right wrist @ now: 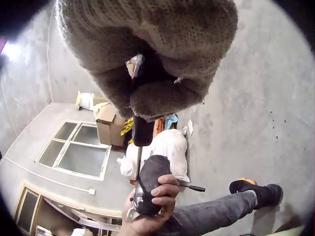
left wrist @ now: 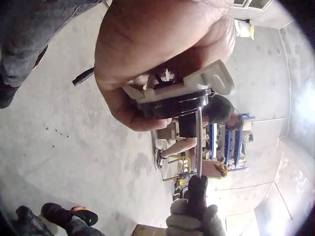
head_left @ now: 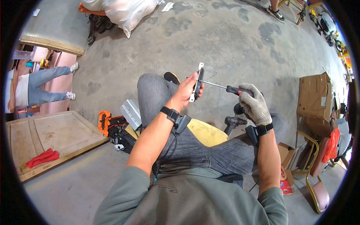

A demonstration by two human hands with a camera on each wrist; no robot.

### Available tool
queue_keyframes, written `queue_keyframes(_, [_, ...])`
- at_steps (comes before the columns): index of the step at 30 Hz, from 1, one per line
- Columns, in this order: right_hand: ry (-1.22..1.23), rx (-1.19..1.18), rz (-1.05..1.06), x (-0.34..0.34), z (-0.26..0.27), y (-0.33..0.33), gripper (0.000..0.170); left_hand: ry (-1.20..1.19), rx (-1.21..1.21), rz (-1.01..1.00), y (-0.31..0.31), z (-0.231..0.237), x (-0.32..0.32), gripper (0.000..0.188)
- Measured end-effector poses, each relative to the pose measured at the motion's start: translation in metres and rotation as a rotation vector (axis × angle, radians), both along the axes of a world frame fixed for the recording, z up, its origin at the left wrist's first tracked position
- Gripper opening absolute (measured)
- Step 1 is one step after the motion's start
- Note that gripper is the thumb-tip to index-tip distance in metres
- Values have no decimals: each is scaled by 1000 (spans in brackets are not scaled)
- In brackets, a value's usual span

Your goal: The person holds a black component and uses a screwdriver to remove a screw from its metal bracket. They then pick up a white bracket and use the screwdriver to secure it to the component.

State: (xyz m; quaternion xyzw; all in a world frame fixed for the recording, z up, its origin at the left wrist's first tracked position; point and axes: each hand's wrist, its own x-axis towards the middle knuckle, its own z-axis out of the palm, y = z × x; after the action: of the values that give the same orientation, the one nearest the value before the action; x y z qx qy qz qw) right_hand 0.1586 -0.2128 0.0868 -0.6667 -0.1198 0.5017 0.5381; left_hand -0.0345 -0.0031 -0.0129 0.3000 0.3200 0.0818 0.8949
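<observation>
My bare left hand (head_left: 184, 92) holds up a small black, oval device (head_left: 200, 80) with a pale backing and white end tabs. Fingers wrap one side of it in the right wrist view, where a short black cable plug (right wrist: 197, 188) pokes out beyond the hand. A knit work glove covers my right hand (head_left: 255, 107), which grips a screwdriver (head_left: 234, 90) by its black and red handle. The metal shaft (left wrist: 199, 147) runs level toward the left hand, its tip right at the device's edge; the tip itself is hidden in the left wrist view.
A cordless drill (head_left: 234, 123) lies by the right leg. Near the left knee are a silver finned box (head_left: 131, 114) and an orange tool (head_left: 104, 122). A wooden panel (head_left: 52, 131) bears a red cloth (head_left: 43, 158). Cardboard boxes (head_left: 314, 95) stand right; other people are around.
</observation>
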Motion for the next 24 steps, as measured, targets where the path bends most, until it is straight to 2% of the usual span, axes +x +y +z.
queue_keyframes(5, [-17, 11, 15, 0, -3, 0, 41, -9, 9, 1, -1, 1, 0, 33])
queue_keyframes(7, [-2, 11, 10, 2, -11, -1, 40, 7, 13, 18, -1, 2, 1, 51])
queue_keyframes(9, [14, 10, 6, 2, -12, -1, 38, 8, 30, 18, -3, 4, 1, 51])
queue_keyframes(11, [107, -18, -17, 0, -5, 1, 29, 8, 49, 20, -2, 5, 0, 52])
queue_keyframes(14, [186, -90, -19, 2, -4, -3, 30, 12, 71, 1, -1, 3, 0, 52])
queue_keyframes(18, [132, -211, 8, 7, -2, -4, 36, 11, 125, -11, -3, 4, 1, 55])
queue_keyframes(20, [33, -93, 42, 6, 1, -4, 34, 17, 136, -19, -3, 4, 0, 56])
queue_keyframes(21, [33, -94, 42, 6, -9, -6, 34, 15, 136, -23, -3, 4, 0, 57])
queue_keyframes(23, [-103, 116, 14, 8, -35, -13, 34, 13, 137, -26, -4, 2, 0, 57])
queue_keyframes(24, [-103, 116, 15, 7, -35, -12, 34, 4, 142, -36, -4, 2, 0, 57])
